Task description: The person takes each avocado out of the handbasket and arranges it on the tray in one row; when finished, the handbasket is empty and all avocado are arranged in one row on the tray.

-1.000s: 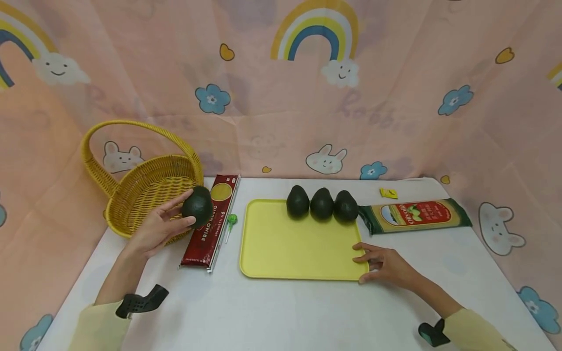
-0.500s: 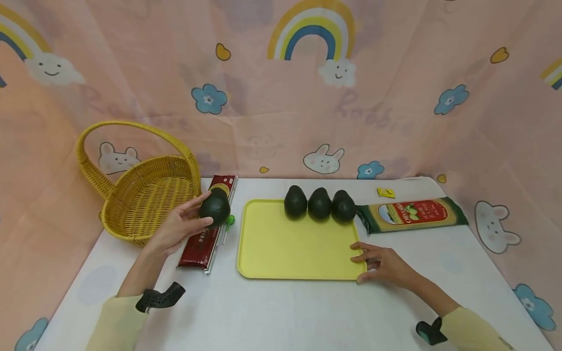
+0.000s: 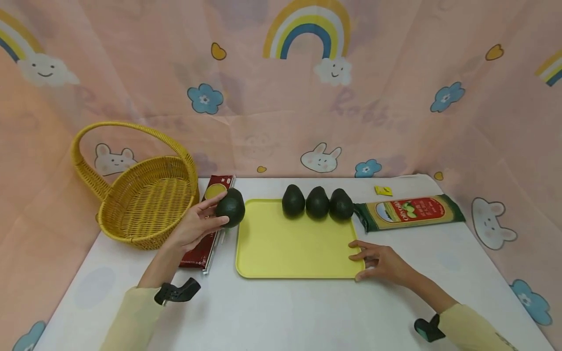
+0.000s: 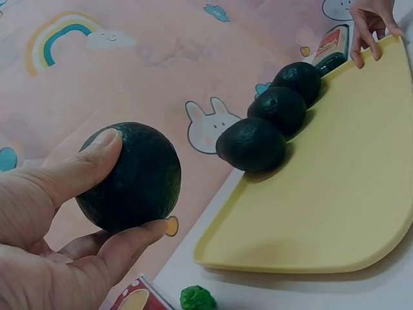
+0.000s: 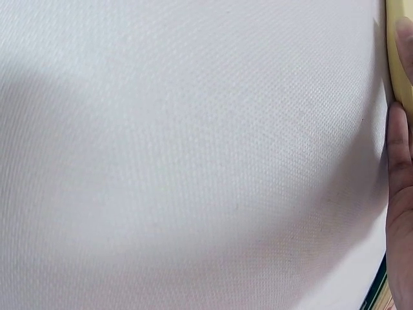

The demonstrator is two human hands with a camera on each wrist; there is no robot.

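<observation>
My left hand [image 3: 197, 226] holds a dark green avocado [image 3: 230, 208] between thumb and fingers, raised over the red spaghetti packet [image 3: 195, 257] and close to the tray's left edge. In the left wrist view the thumb lies across the held avocado [image 4: 139, 184]. A yellow tray [image 3: 294, 248] lies flat on the table, with three more avocados [image 3: 317, 202] in a row along its back edge, towards the right. My right hand [image 3: 382, 263] grips the tray's right rim near the front corner. The right wrist view shows only part of that hand [image 5: 400, 168] at the rim.
A yellow wicker basket [image 3: 151, 207] with a tall handle stands at the back left. Behind my left hand, a green lollipop [image 4: 197, 298] lies beside the spaghetti packet. Right of the tray are a green-and-gold packet [image 3: 410, 213] and a small yellow sachet [image 3: 383, 190]. A patterned pink cloth hangs behind.
My left hand has carried the avocado rightward, from beside the basket across the spaghetti packet to the tray's left edge. My right hand has stayed on the tray rim.
</observation>
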